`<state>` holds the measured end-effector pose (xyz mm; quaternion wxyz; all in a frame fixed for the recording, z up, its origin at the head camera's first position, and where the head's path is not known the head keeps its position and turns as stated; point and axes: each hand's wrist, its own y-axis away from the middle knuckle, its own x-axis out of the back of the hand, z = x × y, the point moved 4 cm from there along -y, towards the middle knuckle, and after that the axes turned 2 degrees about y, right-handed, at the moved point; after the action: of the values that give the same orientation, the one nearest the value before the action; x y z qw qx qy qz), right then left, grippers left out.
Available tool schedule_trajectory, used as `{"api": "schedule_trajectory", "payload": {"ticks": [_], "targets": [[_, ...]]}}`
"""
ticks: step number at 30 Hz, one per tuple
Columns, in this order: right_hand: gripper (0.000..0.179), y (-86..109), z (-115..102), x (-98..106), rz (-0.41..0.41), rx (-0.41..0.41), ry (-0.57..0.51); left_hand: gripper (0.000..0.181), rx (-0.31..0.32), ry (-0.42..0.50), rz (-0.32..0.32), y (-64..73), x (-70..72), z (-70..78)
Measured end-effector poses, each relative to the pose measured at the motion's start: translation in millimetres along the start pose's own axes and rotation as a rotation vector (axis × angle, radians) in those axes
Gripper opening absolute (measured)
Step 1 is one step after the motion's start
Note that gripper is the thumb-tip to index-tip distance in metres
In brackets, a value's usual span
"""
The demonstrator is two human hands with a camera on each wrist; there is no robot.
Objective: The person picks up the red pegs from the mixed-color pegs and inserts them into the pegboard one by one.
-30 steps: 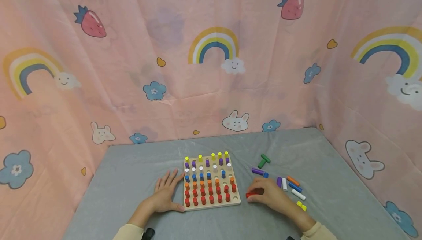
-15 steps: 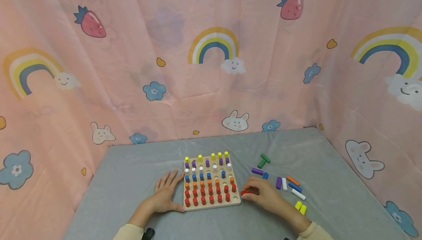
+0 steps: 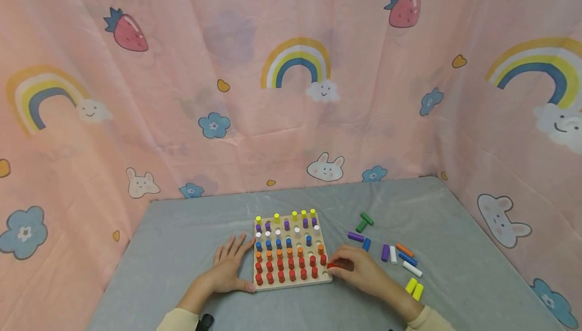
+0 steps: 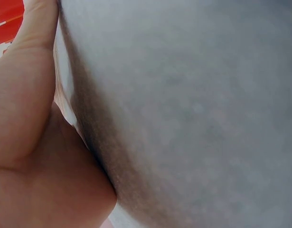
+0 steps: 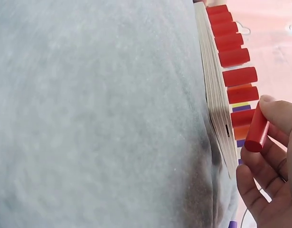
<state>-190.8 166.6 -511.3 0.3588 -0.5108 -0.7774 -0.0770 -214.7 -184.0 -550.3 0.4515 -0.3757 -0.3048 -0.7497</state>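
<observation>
A wooden pegboard (image 3: 295,286) carries rows of upright pegs in red, orange, blue, white, purple and yellow. My right hand (image 3: 359,269) pinches a red peg (image 5: 258,130) between thumb and fingers, close by the board's right edge. Near that peg, the front right corner of the board has an unfilled hole (image 3: 325,273). With fingers spread straight, my left hand (image 3: 229,269) rests on the cloth and touches the board's left edge. In the left wrist view, the thumb side of the left hand (image 4: 22,118) hides most of the board.
Loose pegs lie to the right on the grey cloth (image 3: 191,225): two green pegs (image 3: 366,218), a purple peg (image 3: 356,236), a blue peg (image 3: 366,244), an orange peg (image 3: 404,249), a white peg (image 3: 412,269) and two yellow pegs (image 3: 411,285), among others. A pink patterned curtain (image 3: 254,144) hangs behind.
My right hand has moved left with the red peg, from the loose pegs toward the board's right edge. The left hand has stayed in place.
</observation>
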Motion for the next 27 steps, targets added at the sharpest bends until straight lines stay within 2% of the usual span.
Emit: {"api": "schedule_trajectory", "payload": {"ticks": [14, 23, 27], "targets": [[0.012, -2.0, -2, -6, 0.011, -0.013, 0.006, 0.124, -0.017, 0.039, -0.017, 4.5, 7.2, 9.5], [0.012, -3.0, -8, -8, 0.027, -0.021, 0.038, 0.122, 0.014, 0.019, -0.044, 6.9, 14.9, 19.2], [0.011, -3.3, -9, -11, 0.011, -0.029, 0.011, 0.122, 0.000, 0.030, -0.039, 8.6, 15.8, 20.1]]}}
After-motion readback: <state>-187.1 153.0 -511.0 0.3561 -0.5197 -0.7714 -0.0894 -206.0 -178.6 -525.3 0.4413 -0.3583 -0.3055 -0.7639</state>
